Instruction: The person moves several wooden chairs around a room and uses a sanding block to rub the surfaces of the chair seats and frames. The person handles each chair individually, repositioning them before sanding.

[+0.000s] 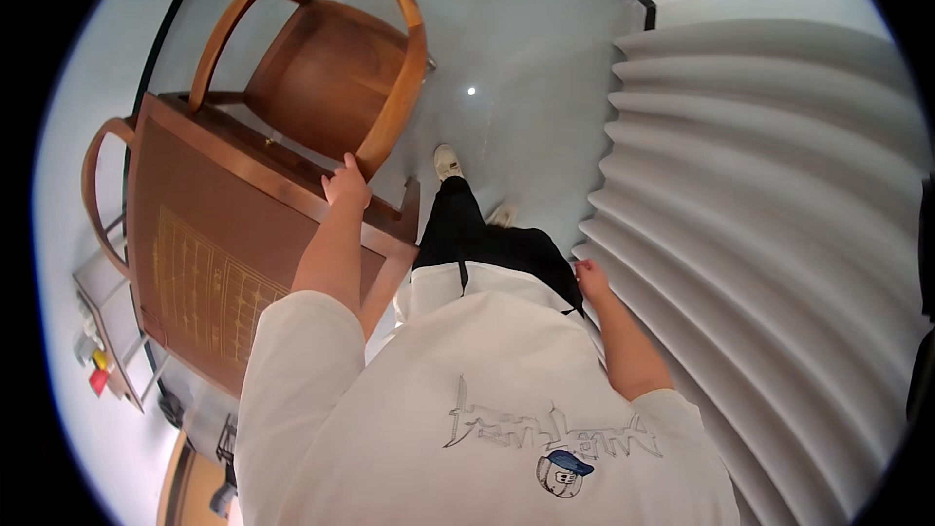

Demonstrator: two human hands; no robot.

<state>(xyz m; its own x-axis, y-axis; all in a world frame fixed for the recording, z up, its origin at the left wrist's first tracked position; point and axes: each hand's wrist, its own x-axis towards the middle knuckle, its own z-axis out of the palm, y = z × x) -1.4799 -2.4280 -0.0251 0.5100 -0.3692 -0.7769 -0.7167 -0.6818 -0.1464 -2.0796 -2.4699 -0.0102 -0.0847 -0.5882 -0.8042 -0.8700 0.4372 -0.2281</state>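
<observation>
My left hand [348, 183] is at the near edge of a brown table [214, 185], its fingers partly stretched and apart. The fingertips reach the curved arm of a wooden armchair [414, 58], where it meets the table edge; I cannot tell how firmly they touch. Beside my right hip hangs my right hand [590, 278], fingers loosely curled, with nothing visible in them. Close to that hand is a pleated light-grey curtain [721, 175]; whether they touch is unclear.
A second wooden chair [94, 180] stands across the table, with a small rack [112, 341] beyond it. Golden line patterns mark the tabletop. My shoes [448, 163] are on the grey floor [526, 49], between the armchair and the curtain.
</observation>
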